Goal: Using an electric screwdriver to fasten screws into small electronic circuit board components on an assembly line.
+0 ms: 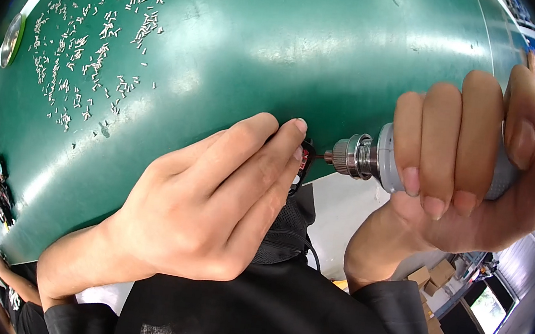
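Head view: near the worktop's (236, 92) near edge, my left hand (201, 209) pinches a dark device (304, 167); my right hand (475, 156) clasps a grey power screwdriver (361, 157), long axis pointing leftward at it.

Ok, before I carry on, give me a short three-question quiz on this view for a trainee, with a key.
1. What do the fingers of the bare left hand hold?
2. The grey, silver-collared handheld tool is gripped by: A) the left hand; B) the right hand; C) both hands.
3. True or false: small silvery metal pieces lie scattered on the smooth green tabletop.

Key: 1. A small black part with a red area. 2. B. 3. True.
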The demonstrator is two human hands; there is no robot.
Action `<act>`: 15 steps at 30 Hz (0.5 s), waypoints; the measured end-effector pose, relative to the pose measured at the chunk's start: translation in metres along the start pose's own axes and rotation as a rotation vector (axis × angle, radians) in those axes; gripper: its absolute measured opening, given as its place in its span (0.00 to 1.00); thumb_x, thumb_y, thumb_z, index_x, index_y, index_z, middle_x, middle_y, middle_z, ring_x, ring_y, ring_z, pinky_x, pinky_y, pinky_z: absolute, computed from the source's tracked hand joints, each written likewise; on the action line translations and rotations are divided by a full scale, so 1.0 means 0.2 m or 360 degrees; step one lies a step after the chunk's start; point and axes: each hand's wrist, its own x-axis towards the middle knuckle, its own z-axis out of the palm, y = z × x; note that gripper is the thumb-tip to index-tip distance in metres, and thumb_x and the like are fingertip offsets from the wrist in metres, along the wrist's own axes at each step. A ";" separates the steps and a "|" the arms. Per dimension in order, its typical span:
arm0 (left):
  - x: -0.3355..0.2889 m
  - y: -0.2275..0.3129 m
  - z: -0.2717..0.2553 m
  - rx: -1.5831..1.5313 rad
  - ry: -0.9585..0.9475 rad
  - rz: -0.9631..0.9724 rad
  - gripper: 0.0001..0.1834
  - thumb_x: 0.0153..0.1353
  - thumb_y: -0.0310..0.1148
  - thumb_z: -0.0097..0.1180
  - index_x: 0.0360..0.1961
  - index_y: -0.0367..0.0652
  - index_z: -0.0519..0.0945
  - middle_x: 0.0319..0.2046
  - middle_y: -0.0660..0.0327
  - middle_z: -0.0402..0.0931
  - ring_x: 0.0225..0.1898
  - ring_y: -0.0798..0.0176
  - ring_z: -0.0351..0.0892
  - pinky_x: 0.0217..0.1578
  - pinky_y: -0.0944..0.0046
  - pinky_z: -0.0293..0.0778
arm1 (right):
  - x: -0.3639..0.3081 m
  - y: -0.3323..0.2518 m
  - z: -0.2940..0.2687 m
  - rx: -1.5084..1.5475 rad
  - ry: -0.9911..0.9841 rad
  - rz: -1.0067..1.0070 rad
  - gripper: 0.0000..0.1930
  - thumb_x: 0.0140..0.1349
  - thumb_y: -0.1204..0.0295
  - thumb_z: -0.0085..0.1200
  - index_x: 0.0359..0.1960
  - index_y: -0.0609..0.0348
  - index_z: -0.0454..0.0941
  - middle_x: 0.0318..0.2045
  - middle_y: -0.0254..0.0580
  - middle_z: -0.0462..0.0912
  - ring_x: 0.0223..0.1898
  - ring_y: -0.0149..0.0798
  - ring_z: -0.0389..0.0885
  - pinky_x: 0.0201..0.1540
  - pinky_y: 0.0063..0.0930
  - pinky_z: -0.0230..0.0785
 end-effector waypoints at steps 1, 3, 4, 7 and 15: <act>0.00 0.01 0.01 -0.0018 0.0035 -0.0002 0.21 0.40 0.28 0.63 0.34 0.22 0.77 0.39 0.42 0.79 0.38 0.48 0.79 0.31 0.59 0.80 | 0.00 0.00 -0.01 0.0024 -0.0039 0.0022 0.14 0.72 0.58 0.36 0.37 0.54 0.66 0.15 0.29 0.65 0.15 0.27 0.65 0.25 0.22 0.63; 0.00 0.01 0.02 -0.0027 0.0069 -0.0014 0.21 0.39 0.27 0.63 0.34 0.22 0.77 0.39 0.42 0.79 0.38 0.47 0.79 0.31 0.59 0.80 | 0.01 0.01 -0.01 0.0056 -0.0090 0.0046 0.14 0.72 0.57 0.36 0.38 0.54 0.66 0.16 0.29 0.65 0.15 0.27 0.65 0.26 0.22 0.63; -0.01 0.01 0.02 0.0009 0.0057 -0.0003 0.21 0.38 0.27 0.63 0.34 0.22 0.77 0.39 0.42 0.78 0.38 0.47 0.79 0.32 0.59 0.80 | 0.01 0.03 0.00 0.0045 -0.0123 0.0039 0.14 0.72 0.57 0.36 0.37 0.53 0.65 0.16 0.28 0.65 0.16 0.27 0.65 0.26 0.22 0.64; 0.00 0.02 0.02 0.0075 0.0054 0.0047 0.21 0.37 0.26 0.62 0.34 0.22 0.78 0.38 0.43 0.78 0.38 0.48 0.79 0.34 0.59 0.80 | 0.03 -0.01 0.02 -0.0082 -0.0224 0.0113 0.13 0.72 0.56 0.36 0.36 0.51 0.65 0.16 0.27 0.65 0.16 0.26 0.66 0.26 0.21 0.64; 0.00 0.01 0.00 0.0156 0.0001 0.0155 0.22 0.33 0.25 0.59 0.34 0.21 0.78 0.38 0.44 0.78 0.40 0.48 0.79 0.36 0.59 0.80 | 0.00 0.03 0.06 -0.0232 -0.0137 -0.0058 0.11 0.70 0.59 0.44 0.33 0.51 0.63 0.16 0.27 0.67 0.16 0.25 0.65 0.24 0.20 0.63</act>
